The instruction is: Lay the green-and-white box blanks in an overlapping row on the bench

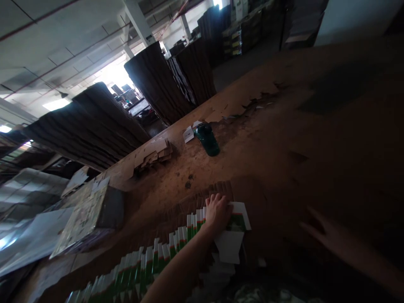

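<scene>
A long row of green and white flat cartons (154, 261) with red stripes stands on edge in overlapping layers across the lower left of the table. At the row's right end, my left hand (217, 210) curls its fingers over the top of the cartons, closed on them. The end carton (237, 222) shows its green face and white flaps beside that hand. Off to the right, in shadow, my right hand (328, 231) is apart from the cartons, its thumb and fingers spread and holding nothing.
A dark green tumbler (207, 139) stands on the brown table (252, 160), near small white card pieces (188, 134). Flattened cardboard (153, 153) lies left of it. A box-like block (91, 214) sits at left; tall dark stacks (158, 80) rise beyond the table.
</scene>
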`<state>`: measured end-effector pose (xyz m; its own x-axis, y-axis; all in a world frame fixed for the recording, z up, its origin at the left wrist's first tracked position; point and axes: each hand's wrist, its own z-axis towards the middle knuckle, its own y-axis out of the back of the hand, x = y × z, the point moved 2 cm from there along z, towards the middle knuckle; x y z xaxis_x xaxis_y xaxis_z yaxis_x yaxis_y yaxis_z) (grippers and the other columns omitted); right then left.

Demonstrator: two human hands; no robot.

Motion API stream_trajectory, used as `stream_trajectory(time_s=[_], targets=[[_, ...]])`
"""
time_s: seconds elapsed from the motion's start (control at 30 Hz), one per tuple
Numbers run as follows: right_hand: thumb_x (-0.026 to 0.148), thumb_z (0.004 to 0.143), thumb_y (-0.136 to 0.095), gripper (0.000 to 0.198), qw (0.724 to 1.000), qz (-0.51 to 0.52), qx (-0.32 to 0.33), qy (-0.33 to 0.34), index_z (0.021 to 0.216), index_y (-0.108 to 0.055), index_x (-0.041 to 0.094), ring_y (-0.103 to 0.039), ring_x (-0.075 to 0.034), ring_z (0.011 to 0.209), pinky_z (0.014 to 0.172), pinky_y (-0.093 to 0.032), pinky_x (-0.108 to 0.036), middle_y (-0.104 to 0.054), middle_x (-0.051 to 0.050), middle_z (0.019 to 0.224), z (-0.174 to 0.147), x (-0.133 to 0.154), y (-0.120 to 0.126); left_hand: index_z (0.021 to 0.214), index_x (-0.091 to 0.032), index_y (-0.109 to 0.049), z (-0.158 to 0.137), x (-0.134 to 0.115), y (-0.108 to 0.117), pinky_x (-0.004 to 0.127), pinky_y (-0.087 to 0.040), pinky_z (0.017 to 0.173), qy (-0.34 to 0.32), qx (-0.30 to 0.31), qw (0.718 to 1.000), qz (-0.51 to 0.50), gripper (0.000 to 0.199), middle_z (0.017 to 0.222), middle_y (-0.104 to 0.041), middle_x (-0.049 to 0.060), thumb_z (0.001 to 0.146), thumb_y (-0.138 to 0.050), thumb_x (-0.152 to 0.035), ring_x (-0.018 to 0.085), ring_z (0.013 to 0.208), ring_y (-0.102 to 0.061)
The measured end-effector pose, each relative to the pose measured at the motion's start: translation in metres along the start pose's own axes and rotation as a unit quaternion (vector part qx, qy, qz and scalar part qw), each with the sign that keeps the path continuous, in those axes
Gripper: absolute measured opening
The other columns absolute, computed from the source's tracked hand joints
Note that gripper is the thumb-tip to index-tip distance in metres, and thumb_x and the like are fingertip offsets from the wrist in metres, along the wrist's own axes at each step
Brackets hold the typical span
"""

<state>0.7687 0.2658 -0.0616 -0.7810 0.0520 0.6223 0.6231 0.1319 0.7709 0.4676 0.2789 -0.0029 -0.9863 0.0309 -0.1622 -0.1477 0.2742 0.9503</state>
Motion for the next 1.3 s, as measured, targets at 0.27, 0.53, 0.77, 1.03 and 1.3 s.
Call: stream_trajectory(time_s=[0.27,0.53,0.77,1.03,1.3], targets=[[0.072,0.082,-0.027,0.072,0.984,0.160,0.077,0.017,0.113,-0.068,0.022,-0.051,-0.034,0.123,0.102,-0.042,-0.049,-0.059,-0.014,0.131,-0.010,0.062,-0.050,0.082,-0.024,-0.067,0.001,0.002,0.004,0.035,-0.037,0.084,0.035,-0.012,0.999,-0.011,0.014,0.098,-0.067,0.000,0.088,-0.054,-0.029,0.020,0.100,-0.055],[0.060,0.090,-0.033,0.060,0.988,0.073,0.092,0.100,0.142,-0.041,0.032,-0.019,-0.032,0.141,0.106,-0.036,-0.051,-0.017,-0.007,0.159,-0.045,0.063,-0.124,0.082,-0.025,-0.065,0.000,0.005,-0.003,0.034,-0.036,0.083,0.024,-0.017,1.000,-0.001,0.013,0.100,-0.066,-0.002,0.088,-0.054,-0.027,0.019,0.098,-0.054],[0.049,0.091,-0.040,0.052,0.990,-0.049,-0.012,0.132,0.138,-0.048,0.029,-0.038,-0.038,0.133,0.095,-0.045,-0.055,-0.031,-0.015,0.153,-0.044,0.073,-0.126,0.091,-0.024,-0.062,-0.007,-0.002,-0.007,0.039,-0.037,0.087,-0.003,-0.027,0.999,0.035,0.018,0.102,-0.061,0.002,0.087,-0.055,-0.040,0.023,0.102,-0.051],[0.047,0.081,-0.051,0.051,0.996,0.022,-0.002,0.085,0.126,-0.060,0.024,-0.055,-0.037,0.118,0.092,-0.046,-0.053,-0.054,-0.016,0.136,-0.034,0.073,-0.120,0.109,-0.021,-0.055,-0.014,-0.012,-0.022,0.048,-0.035,0.096,-0.026,-0.015,0.998,0.058,0.047,0.111,-0.054,0.008,0.076,-0.066,-0.052,0.028,0.107,-0.046],[0.064,0.060,-0.063,0.062,0.884,0.426,0.087,-0.171,0.104,-0.066,0.019,-0.065,-0.034,0.103,0.083,-0.056,-0.040,-0.073,-0.011,0.104,-0.027,0.048,-0.105,0.110,-0.028,-0.058,-0.040,0.007,0.024,0.037,-0.036,0.092,0.067,-0.206,0.972,-0.091,0.024,0.114,-0.060,0.002,0.086,-0.057,-0.028,0.022,0.108,-0.049]])
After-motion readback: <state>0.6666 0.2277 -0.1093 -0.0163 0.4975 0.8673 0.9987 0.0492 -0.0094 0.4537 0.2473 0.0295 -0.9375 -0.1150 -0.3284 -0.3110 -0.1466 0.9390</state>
